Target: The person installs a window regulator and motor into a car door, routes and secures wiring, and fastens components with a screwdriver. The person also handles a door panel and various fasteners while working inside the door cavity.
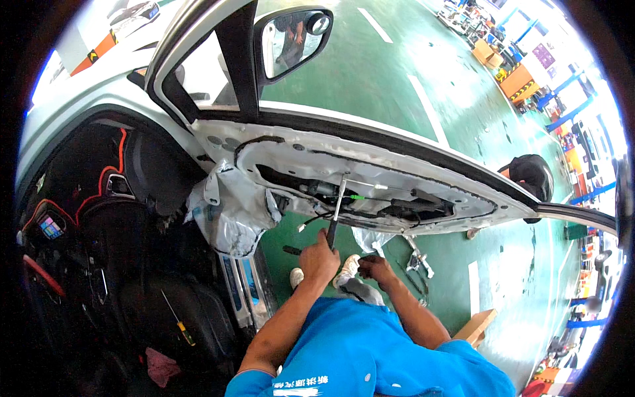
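My left hand (319,262) is closed around a long tool (338,206) with a dark grip and a bright metal shaft. A dark end sticks out on the left side of the fist. The shaft reaches up to the opening of a stripped white car door (225,142), where a green clip (357,196) and loose wiring show. Lower and to the right, my right hand (376,270) hangs below the door with its fingers curled. Whether they hold anything is hidden. Crumpled clear sheeting (231,205) hangs off the door's hinge end.
Left of me is the dark car interior, with a yellow-handled screwdriver (185,333) and a reddish cloth (161,368) on the seat. Metal parts (418,257) and a cardboard box (477,327) are on the green floor. Behind the door, another person's dark head (531,175) shows.
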